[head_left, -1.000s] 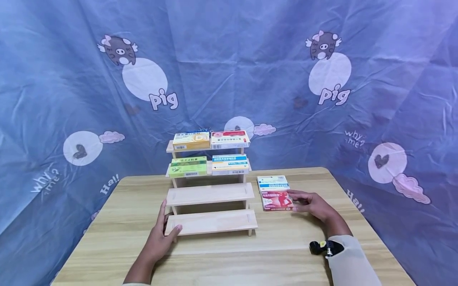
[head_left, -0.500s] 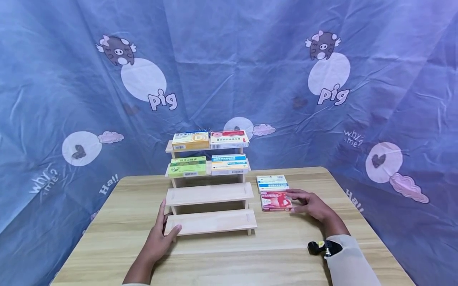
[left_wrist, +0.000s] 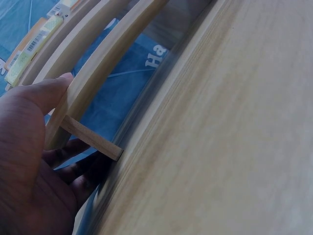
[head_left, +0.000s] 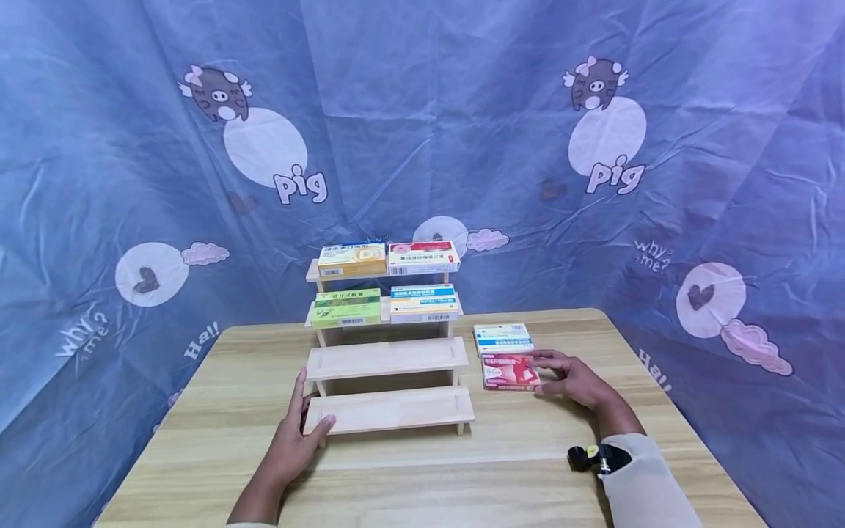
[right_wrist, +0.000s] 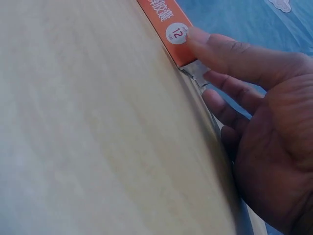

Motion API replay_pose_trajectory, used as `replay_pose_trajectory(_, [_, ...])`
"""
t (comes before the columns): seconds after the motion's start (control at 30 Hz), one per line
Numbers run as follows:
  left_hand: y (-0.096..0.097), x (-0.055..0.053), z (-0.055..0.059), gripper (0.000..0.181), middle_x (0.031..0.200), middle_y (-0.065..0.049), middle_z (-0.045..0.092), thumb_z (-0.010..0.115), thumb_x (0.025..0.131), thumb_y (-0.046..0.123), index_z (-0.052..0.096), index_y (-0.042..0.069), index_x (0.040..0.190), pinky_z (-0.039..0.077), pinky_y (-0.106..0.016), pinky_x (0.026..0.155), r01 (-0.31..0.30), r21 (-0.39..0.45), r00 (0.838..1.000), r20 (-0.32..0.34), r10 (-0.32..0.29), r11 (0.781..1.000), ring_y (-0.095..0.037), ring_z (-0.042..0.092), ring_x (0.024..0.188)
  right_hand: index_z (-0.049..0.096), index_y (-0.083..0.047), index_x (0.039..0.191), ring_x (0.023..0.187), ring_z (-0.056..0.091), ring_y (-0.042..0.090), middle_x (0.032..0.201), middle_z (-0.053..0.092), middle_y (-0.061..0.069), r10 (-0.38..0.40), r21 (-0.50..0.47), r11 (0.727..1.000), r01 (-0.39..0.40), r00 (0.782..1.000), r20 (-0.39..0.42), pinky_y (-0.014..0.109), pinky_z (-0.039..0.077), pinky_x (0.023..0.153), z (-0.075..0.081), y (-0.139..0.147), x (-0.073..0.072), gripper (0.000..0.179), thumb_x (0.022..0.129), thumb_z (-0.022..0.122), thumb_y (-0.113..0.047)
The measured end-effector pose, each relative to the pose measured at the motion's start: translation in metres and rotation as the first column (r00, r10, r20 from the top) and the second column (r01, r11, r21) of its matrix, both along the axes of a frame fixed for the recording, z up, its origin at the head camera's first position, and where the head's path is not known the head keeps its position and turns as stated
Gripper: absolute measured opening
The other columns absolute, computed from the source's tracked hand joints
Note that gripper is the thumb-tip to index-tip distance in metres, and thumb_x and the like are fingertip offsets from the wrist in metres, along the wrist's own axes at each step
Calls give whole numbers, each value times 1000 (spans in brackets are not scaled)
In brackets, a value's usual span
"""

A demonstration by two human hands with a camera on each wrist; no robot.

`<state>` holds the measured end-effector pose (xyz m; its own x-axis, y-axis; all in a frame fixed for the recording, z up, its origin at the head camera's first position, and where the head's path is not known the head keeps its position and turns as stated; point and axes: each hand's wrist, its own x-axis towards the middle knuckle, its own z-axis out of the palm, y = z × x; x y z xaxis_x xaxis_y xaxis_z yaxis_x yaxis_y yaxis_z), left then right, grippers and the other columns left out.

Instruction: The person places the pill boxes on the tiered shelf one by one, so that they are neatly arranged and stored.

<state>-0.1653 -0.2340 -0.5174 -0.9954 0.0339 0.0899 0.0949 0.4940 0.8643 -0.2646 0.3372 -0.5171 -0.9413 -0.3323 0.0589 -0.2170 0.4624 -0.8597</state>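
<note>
My left hand [head_left: 296, 424] grips the left end of the lowest step of a wooden tiered display stand [head_left: 389, 411]. In the left wrist view its thumb lies on the step's top edge, and the other fingers reach underneath, beside a leg [left_wrist: 93, 138]. At the right of the stand my right hand [head_left: 576, 378] pinches the right end of a red medicine box [head_left: 507, 372], which lies flat. Its thumb touches the orange-red side [right_wrist: 166, 32] of that box in the right wrist view. Just behind it lies a blue-and-white medicine box [head_left: 502, 337].
On the top step sit a yellow-and-white box [head_left: 353, 259] and a red-and-white box [head_left: 424, 257]. A green box [head_left: 346, 306] and another blue-and-white box [head_left: 424, 302] occupy the step below. The wooden table [head_left: 422, 491] backs onto a blue printed curtain [head_left: 436, 147].
The red medicine box has shifted slightly toward me, showing more of the blue-and-white box's front edge. The left hand has stayed on the stand.
</note>
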Motion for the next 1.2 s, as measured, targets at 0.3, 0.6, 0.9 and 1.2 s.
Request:
replay_pose_trajectory(0.3, [0, -1, 0, 107, 165, -31, 49, 72, 108, 30, -11, 34, 176, 43, -64, 121, 11, 8, 1000, 13, -11, 1000, -48, 58, 147, 71, -3, 144, 155, 37, 60, 165, 47, 31, -38, 37, 999, 36, 997, 66, 63, 38, 121, 1, -2, -1, 58, 89, 89, -10])
replay_pose_trajectory(0.6, [-1, -1, 0, 107, 167, -32, 45, 71, 108, 30, -12, 34, 176, 42, -65, 122, 13, 13, 1000, 16, -13, 1000, -50, 54, 149, 71, -2, 143, 153, 39, 58, 163, 49, 30, -27, 29, 999, 26, 998, 63, 53, 41, 117, 1, -2, -1, 57, 89, 89, -10])
replay_pose_trajectory(0.9, [-1, -1, -1, 108, 168, -34, 43, 72, 108, 30, -12, 35, 176, 41, -67, 123, 13, 14, 1000, 23, -14, 1000, -52, 52, 151, 73, -2, 141, 152, 41, 58, 162, 51, 30, -7, 6, 1000, 7, 998, 56, 45, 44, 114, 0, 0, 0, 53, 91, 88, -11])
replay_pose_trajectory(1.2, [-1, 0, -1, 108, 168, -32, 44, 71, 108, 30, -13, 35, 176, 42, -65, 123, 10, 5, 999, 30, -10, 1000, -50, 53, 150, 72, 1, 141, 152, 41, 57, 161, 52, 30, 7, -48, 999, -5, 999, 36, 19, 43, 107, -1, 3, 1, 54, 91, 88, -12])
